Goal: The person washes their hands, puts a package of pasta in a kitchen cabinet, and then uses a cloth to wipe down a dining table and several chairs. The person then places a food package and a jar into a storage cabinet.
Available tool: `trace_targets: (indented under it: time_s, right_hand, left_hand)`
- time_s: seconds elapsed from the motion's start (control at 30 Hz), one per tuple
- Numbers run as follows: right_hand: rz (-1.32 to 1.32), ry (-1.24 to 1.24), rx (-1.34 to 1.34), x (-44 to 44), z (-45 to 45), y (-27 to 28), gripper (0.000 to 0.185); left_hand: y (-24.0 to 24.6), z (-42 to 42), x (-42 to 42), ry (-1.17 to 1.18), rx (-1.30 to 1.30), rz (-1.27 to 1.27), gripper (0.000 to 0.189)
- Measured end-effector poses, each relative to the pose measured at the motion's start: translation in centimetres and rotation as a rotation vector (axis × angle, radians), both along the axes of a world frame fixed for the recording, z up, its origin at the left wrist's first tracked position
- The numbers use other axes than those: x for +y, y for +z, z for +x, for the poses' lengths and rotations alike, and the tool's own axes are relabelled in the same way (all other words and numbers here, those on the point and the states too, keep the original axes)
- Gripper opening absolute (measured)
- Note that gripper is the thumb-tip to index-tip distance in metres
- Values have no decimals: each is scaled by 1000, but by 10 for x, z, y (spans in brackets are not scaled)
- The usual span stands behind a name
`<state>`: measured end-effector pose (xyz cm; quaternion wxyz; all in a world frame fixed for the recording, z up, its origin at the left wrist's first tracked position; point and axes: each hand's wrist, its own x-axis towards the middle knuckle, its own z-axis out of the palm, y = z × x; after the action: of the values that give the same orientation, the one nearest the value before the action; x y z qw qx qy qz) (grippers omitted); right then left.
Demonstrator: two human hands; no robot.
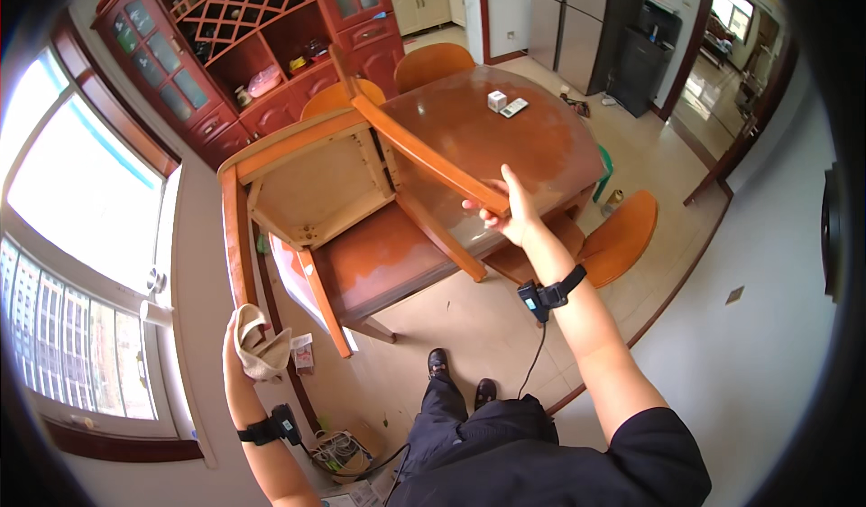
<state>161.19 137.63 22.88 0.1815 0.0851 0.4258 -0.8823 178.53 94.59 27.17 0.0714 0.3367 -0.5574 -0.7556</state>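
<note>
An upturned wooden chair (314, 175) shows the pale underside of its seat above the dining table (534, 141). My right hand (511, 206) grips the end of one long orange-brown wooden piece of the chair, the thumb raised along its side. At the lower left, my left hand (237, 344) holds a crumpled beige cloth (260, 351) against the end of another long wooden piece. Two shorter legs point down towards me in front of the table edge. Dark patches and lighter patches mark the glossy tabletop.
A small white box (497, 101) and a remote control (515, 107) lie on the table. Other chairs (619, 240) stand around it. A window (88, 189) is at left, a red cabinet (270, 67) behind. On the floor at lower left sits a cardboard box of cables (346, 449).
</note>
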Motion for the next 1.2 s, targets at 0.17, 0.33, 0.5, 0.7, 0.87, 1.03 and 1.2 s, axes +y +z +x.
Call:
trace_targets:
  time_s: [0.17,0.33,0.5,0.7,0.87,1.03,1.2]
  right_hand:
    - [-218,64,-15,5,80,-77,39]
    - [-57,-96,-383,99,220,-144,38]
    - [297,-590,-339,170,279,-111,38]
    - [453,-679,-225,183,269,-71,37]
    - [500,-461,-218,195,234,-77,51]
    - [758,-524,-295,228,160,-92,70]
    - [547,-639,-413,266,115,-146,65]
  left_hand:
    - [-90,44,-23,-126,239,-222,28]
    - [-152,66,82,-155,-60,503,35]
    - [-172,49,165,-289,-220,703,36]
    - [-141,6,266,-745,144,166,43]
    - [-139,-6,328,-903,312,-197,44]
    - [-143,-39,393,-864,112,37,44]
    - [-160,-57,455,-1068,94,0,43]
